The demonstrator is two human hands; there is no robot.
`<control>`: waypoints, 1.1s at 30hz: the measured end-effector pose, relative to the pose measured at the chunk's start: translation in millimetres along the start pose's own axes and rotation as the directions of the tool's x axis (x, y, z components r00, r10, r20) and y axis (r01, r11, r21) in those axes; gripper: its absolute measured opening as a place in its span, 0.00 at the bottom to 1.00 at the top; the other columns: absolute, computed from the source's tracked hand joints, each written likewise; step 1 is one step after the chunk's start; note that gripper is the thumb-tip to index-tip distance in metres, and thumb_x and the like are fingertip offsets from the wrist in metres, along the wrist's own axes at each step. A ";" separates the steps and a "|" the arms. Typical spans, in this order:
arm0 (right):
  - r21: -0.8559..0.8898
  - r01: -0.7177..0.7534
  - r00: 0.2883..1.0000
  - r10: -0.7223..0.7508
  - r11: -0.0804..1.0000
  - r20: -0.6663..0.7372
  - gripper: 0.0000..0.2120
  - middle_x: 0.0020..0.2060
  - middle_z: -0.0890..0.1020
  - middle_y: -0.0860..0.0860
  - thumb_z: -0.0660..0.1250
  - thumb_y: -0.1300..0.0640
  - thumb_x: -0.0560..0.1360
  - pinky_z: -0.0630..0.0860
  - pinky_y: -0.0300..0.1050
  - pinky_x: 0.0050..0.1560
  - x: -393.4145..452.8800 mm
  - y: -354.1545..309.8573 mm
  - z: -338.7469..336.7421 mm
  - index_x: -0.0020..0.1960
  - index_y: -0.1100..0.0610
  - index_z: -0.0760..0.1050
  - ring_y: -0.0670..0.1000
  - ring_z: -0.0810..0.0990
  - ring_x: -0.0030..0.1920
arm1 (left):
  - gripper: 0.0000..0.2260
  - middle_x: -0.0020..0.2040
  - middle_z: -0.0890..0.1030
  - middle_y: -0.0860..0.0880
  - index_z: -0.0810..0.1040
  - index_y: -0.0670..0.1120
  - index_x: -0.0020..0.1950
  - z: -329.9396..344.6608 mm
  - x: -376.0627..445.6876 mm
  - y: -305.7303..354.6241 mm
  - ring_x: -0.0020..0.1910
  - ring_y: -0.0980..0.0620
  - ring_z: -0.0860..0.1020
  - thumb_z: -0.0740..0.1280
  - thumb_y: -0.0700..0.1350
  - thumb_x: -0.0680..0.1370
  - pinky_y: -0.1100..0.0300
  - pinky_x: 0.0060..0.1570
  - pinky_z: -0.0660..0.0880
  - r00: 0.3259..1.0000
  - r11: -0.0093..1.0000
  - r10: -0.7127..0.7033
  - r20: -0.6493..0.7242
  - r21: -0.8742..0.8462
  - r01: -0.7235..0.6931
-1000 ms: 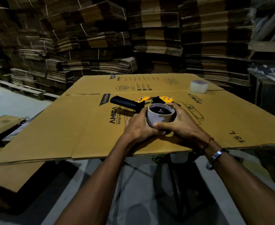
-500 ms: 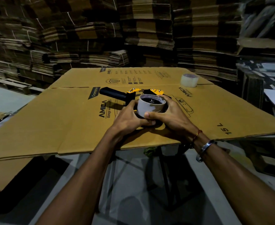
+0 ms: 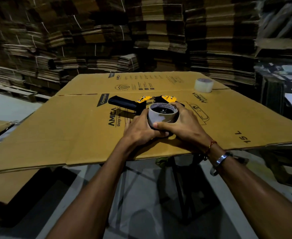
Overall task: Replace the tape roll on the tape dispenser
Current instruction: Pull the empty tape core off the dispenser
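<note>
A black and yellow tape dispenser (image 3: 138, 104) lies flat on a large flattened cardboard box (image 3: 64, 128), handle pointing left. A pale tape roll (image 3: 162, 116) sits on the dispenser's hub, its open core facing up. My left hand (image 3: 140, 129) wraps the roll's left and near side. My right hand (image 3: 181, 123) grips its right side, thumb across the front and fingers over the far rim. A second, clear tape roll (image 3: 203, 85) stands apart at the far right of the cardboard.
Tall stacks of flattened cartons (image 3: 159, 35) wall the back and both sides. The cardboard overhangs a dark stand (image 3: 176, 178) over a grey floor. More cardboard (image 3: 7, 185) lies low on the left, and dark boxes (image 3: 279, 94) crowd the right.
Both hands keep the same hold on the roll over the dispenser. Only the camera view has shifted slightly; the roll and dispenser have not visibly moved.
</note>
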State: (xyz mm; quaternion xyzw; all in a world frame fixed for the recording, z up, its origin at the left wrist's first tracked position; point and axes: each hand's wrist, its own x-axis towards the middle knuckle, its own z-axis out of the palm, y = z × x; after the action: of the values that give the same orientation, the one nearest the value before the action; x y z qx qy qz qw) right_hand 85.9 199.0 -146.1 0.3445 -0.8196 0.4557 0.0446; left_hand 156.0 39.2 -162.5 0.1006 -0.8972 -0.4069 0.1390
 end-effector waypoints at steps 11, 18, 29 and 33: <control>0.045 -0.019 0.999 0.017 0.999 0.039 0.45 0.62 0.80 0.46 0.81 0.37 0.59 0.79 0.53 0.63 4.2 9.4 -1.0 0.72 0.48 0.69 0.49 0.80 0.61 | 0.47 0.62 0.81 0.55 0.69 0.57 0.71 -2.4 0.5 -2.2 0.61 0.50 0.79 0.78 0.65 0.53 0.45 0.62 0.76 0.999 0.996 0.045 -0.014 -0.077 -0.046; 0.106 -0.044 0.997 0.036 0.993 0.075 0.52 0.64 0.80 0.47 0.81 0.33 0.55 0.79 0.54 0.64 7.0 14.2 -0.9 0.73 0.48 0.68 0.49 0.80 0.63 | 0.47 0.62 0.81 0.56 0.69 0.57 0.71 -5.8 1.7 -5.9 0.61 0.52 0.79 0.81 0.62 0.55 0.46 0.62 0.76 0.998 0.990 0.061 0.023 -0.127 -0.058; 0.143 -0.002 0.998 -0.008 0.990 0.067 0.43 0.61 0.82 0.45 0.82 0.39 0.58 0.79 0.52 0.64 5.5 10.9 1.1 0.69 0.45 0.70 0.45 0.81 0.61 | 0.48 0.66 0.78 0.53 0.65 0.56 0.72 -0.3 4.5 -7.1 0.66 0.50 0.76 0.82 0.61 0.56 0.46 0.69 0.71 0.993 0.985 0.072 0.098 -0.166 -0.055; 0.147 -0.003 0.998 -0.008 0.989 0.069 0.48 0.63 0.81 0.45 0.82 0.37 0.58 0.78 0.53 0.65 6.1 12.7 0.0 0.73 0.49 0.69 0.46 0.80 0.62 | 0.50 0.63 0.80 0.57 0.67 0.63 0.69 2.6 11.2 -12.0 0.65 0.50 0.77 0.82 0.68 0.50 0.43 0.67 0.72 0.997 0.980 0.059 0.050 -0.191 -0.049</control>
State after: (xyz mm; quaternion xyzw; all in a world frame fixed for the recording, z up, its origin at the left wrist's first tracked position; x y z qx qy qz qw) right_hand 73.5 200.2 -152.8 0.3635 -0.7844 0.5025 -0.0089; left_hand 145.4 29.9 -171.4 0.0512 -0.8603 -0.4892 0.1342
